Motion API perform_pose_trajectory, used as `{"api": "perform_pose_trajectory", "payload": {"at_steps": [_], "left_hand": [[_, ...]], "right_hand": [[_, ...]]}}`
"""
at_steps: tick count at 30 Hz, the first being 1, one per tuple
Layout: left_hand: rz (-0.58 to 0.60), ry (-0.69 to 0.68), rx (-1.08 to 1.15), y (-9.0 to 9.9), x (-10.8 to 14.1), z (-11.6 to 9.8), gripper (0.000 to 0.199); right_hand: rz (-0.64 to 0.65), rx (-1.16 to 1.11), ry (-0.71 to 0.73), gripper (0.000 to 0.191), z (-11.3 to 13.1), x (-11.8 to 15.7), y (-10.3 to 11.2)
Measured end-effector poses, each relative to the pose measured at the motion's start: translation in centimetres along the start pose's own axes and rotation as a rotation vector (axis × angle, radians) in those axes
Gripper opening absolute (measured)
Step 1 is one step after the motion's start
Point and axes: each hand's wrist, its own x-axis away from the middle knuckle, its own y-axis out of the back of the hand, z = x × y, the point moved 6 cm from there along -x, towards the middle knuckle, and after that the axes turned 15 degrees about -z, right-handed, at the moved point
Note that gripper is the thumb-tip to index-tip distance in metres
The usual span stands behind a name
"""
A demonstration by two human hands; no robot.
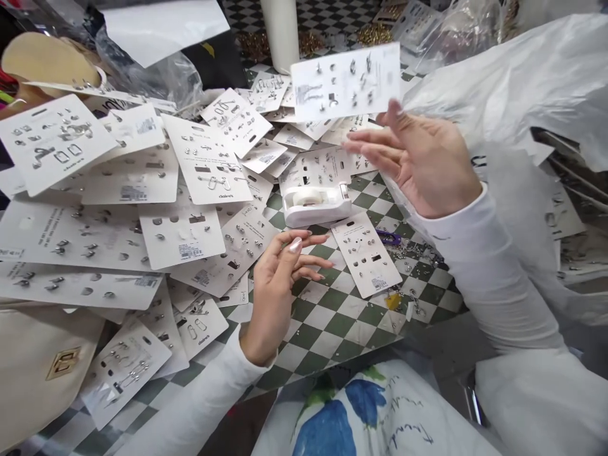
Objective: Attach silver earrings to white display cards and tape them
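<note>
Several white Claire's earring cards [208,161] lie overlapping in a heap across the left and middle of the checkered surface [332,323]. My left hand [280,285] hovers with its fingers apart, touching nothing I can make out, beside a card of studs [240,250]. Another card [365,253] lies flat to its right. My right hand [420,168] is raised, fingers spread. A white earring card [346,82] hangs in the air with its lower edge at the right thumb tip, and I cannot tell whether it is gripped.
A white tape dispenser [316,204] stands among the cards. Loose earring pieces [408,253] and a purple item [389,237] lie to the right. A white plastic bag [513,82] fills the upper right. A beige bag [42,361] sits lower left, above a floral cloth [332,411].
</note>
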Motion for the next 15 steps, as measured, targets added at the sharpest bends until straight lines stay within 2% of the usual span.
{"api": "perform_pose_trajectory", "payload": {"at_steps": [2,3,7,9,12,15], "left_hand": [[-0.013,0.011,-0.013,0.2,-0.2,0.3,0.019],[-0.015,0.017,-0.020,0.2,-0.2,0.5,0.018],[-0.018,0.050,-0.077,0.2,-0.4,1.3,0.016],[-0.010,0.078,-0.113,0.0,-0.4,1.7,0.017],[0.018,0.085,-0.154,-0.3,-0.3,2.0,0.021],[0.037,0.035,-0.199,-0.5,-0.2,1.7,0.021]], "right_hand": [[0.000,0.165,0.031,0.008,-0.5,0.3,0.8],[0.007,0.254,0.060,0.006,-0.8,0.6,1.3],[0.054,0.861,0.225,0.015,-2.7,2.0,3.2],[0.100,1.121,0.263,0.020,-4.1,2.4,3.7],[0.124,1.193,0.243,0.022,-5.3,2.6,3.9],[0.170,0.980,0.144,0.019,-5.6,2.6,3.7]]}}
